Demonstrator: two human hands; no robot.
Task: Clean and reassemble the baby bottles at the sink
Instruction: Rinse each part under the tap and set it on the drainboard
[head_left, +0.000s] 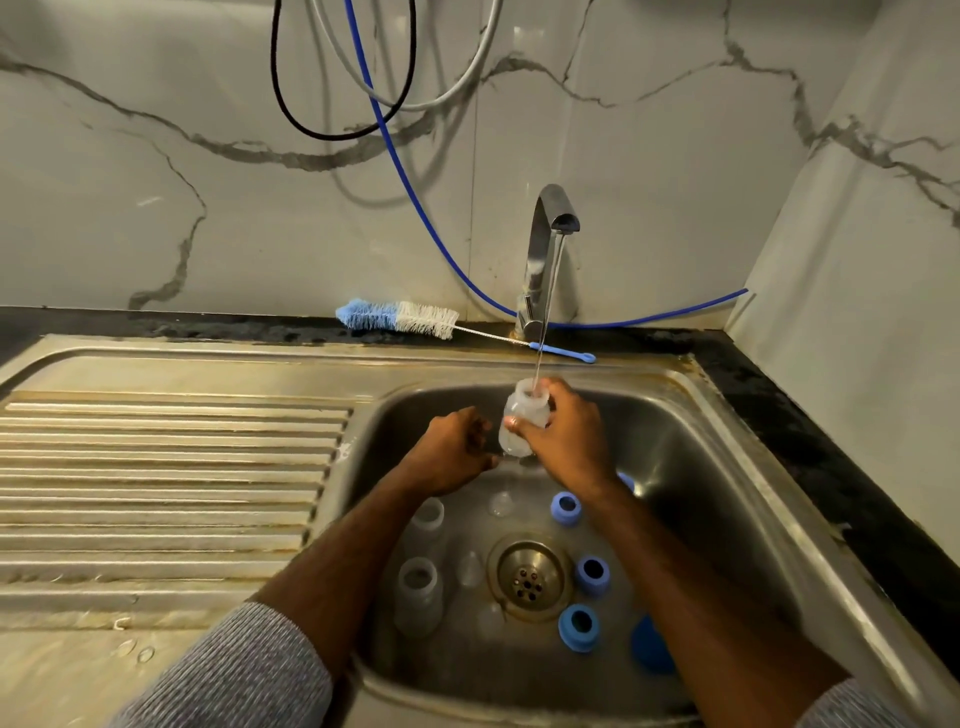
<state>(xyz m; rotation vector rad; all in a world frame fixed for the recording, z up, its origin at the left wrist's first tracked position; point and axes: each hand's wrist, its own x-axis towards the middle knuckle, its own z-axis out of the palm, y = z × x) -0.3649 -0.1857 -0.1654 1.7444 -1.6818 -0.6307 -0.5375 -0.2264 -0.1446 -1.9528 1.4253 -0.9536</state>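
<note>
The right hand grips a clear bottle upright under the tap stream, over the sink's back edge. The left hand hangs just beside it, fingers curled, holding nothing visible. On the sink floor, two bottles stand left of the drain, blue rings to its right, clear teats between. A brush lies along the back rim.

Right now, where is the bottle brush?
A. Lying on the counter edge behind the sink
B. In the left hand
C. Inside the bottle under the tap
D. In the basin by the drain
A: the bottle brush lies flat behind the sink, beside the tap, with no hand touching it.
</note>
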